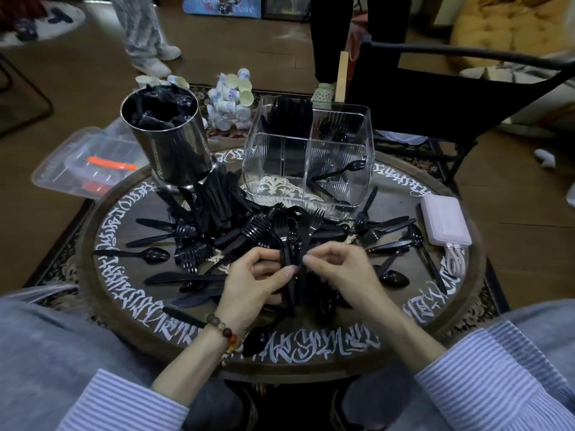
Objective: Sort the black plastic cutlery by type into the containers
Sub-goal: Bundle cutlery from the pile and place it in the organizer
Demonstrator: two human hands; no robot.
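A: Head view, both hands over the round table (404, 309). Left hand (252, 286) is clenched round a bunch of black forks (287, 241), tines pointing away from the person. Right hand (337, 267) pinches at the same bunch with thumb and forefinger, other fingers curled.

B: Rest of the cutlery?

A: Loose cutlery pile (217, 231) spread across the table centre: forks, knives, spoons mixed. One spoon (149, 255) lies apart on the left, another spoon (393, 278) just right of the right hand.

B: Containers?

A: Clear divided bin (368, 169) at the far side of the table, right of centre. Back compartments hold upright black pieces, a spoon leans in the front right one, front left looks bare. Steel canister (174, 150) far left, stuffed with black items, type unclear.

B: Other stuff?

A: Pink power bank (445, 223) with cable on the right edge. Clear lidded box (90, 163) on the floor left. Bag of paper cups (230, 101) behind the table. Bead bracelet (225, 332) on the left wrist.
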